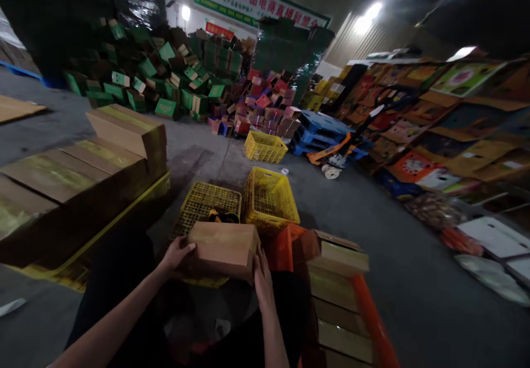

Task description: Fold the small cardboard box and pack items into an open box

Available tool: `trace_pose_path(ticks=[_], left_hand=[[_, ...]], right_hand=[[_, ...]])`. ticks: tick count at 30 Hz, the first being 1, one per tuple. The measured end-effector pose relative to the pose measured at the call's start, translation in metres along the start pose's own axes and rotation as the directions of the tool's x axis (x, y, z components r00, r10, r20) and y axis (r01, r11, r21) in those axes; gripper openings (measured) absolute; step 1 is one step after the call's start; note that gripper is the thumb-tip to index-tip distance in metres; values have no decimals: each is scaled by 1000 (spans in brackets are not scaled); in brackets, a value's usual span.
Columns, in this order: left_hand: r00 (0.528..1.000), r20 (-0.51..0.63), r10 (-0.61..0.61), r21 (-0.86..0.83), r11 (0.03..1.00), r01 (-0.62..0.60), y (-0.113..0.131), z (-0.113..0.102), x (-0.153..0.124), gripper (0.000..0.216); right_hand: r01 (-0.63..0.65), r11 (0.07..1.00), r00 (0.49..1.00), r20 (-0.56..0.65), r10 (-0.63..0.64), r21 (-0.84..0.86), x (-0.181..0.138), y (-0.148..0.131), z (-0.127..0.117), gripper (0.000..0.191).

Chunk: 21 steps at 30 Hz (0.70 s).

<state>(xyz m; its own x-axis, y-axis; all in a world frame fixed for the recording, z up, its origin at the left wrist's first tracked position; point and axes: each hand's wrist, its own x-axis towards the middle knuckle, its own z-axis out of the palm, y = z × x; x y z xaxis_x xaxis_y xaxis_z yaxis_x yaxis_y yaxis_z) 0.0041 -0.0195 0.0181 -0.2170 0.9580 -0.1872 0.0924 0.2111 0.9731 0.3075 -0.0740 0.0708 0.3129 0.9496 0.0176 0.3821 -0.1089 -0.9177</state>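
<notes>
Fingers of the left hand and right hand clamp the nine- and three-o'clock ends of a cardboard box held at twelve o'clock, its stiff-looking walls and probably modest weight best borne by those two ends.

Held carton: matt cardboard, smooth faces, faintly glossy tape along the top. Cartons at left: similar matt cardboard, tape strips with a sheen. Yellow crates: moulded plastic, openwork walls. Orange crate: smooth plastic, slight sheen. Floor: matt, concrete-like. Wrapped stack at rear: glossy plastic film, creased. Blue pallets: plastic in appearance.
</notes>
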Motion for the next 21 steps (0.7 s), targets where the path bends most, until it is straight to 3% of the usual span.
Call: trace_pose_path(ticks=[4,7,13,21], left_hand=[[992,-97,77,154,986,-61,-6,-37,9,66],[982,-127,142,247,963,-107,-12,-48,8,62],[971,-140,191,364,922,-129,-22,-46,5,54],[963,-25,268,469,854,-226,-36,-49,1,64]], right_hand=[[-195,981,977,88,192,19,-2,16,46,83],[-165,985,980,120,159,41,2,19,70,79],[-146,989,981,130,143,10,21,23,85,78],[-110,991,990,79,116,-80,41,19,96,66]])
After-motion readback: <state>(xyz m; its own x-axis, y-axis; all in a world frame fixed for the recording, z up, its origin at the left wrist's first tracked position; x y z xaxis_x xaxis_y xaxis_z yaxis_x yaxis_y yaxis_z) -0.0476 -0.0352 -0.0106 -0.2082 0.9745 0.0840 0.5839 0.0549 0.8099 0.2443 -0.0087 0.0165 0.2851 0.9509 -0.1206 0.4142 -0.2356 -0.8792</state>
